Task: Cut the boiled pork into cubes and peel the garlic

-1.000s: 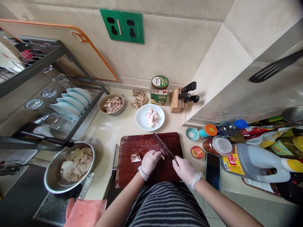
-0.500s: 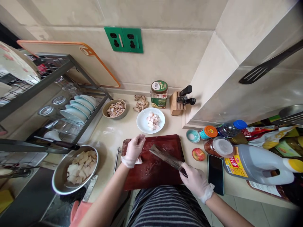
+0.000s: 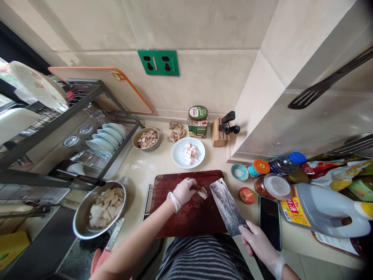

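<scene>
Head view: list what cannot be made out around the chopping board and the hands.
All head view.
Cleaver handle: wrapped inside the right hand.
Meat pieces: partly under the left hand; grip unclear.
Chopping board near edge: covered by the striped shirt.
Jar label: too small to read.

A home kitchen corner in soft, even daylight: pale beige wall tiles [image 3: 210, 81] rise behind a cream bench [image 3: 136, 171], with a green double socket [image 3: 159, 62] set into them. At right, a tiled column [image 3: 262, 85] juts forward from the wall. A dark metal dish rack [image 3: 96, 116] stands along the bench's left side. Light floor tiles [image 3: 320, 264] show at lower right.
</scene>
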### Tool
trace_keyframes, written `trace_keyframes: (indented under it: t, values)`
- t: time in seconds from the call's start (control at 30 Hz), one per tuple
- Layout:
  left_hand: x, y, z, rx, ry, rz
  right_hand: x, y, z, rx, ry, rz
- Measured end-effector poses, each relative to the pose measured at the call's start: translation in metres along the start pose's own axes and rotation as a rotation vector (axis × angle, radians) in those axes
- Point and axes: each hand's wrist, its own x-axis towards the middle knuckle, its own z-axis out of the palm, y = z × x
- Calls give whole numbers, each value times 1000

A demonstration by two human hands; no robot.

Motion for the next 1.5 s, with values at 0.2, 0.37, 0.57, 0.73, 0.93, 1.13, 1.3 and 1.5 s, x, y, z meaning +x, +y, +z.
trace_keyframes:
  t: [0.2,0.37,0.57,0.73,0.93,1.13,1.3,1.5]
  values:
    - [0,11,42,100,54,173,16,19,11,187,-137,35]
    - [2,9,46,-22,67,134,30,8,32,157,-201,2]
    - [1,-2,27,-302,283,-25,47,-30,39,140,-257,-36]
    - [21,-26,-12,-379,387,27,70,-96,40,96,-281,-95]
    - [71,-66,-42,-241,458,-182,92,-178,47,41,-317,-43]
    - [115,-79,-59,-65,396,-267,104,-210,52,-44,-210,-25]
    - [126,-65,-73,34,313,-321,109,-219,42,-172,-166,-10]
    - [57,-65,-76,-6,271,-162,90,-201,17,-276,-141,-106]
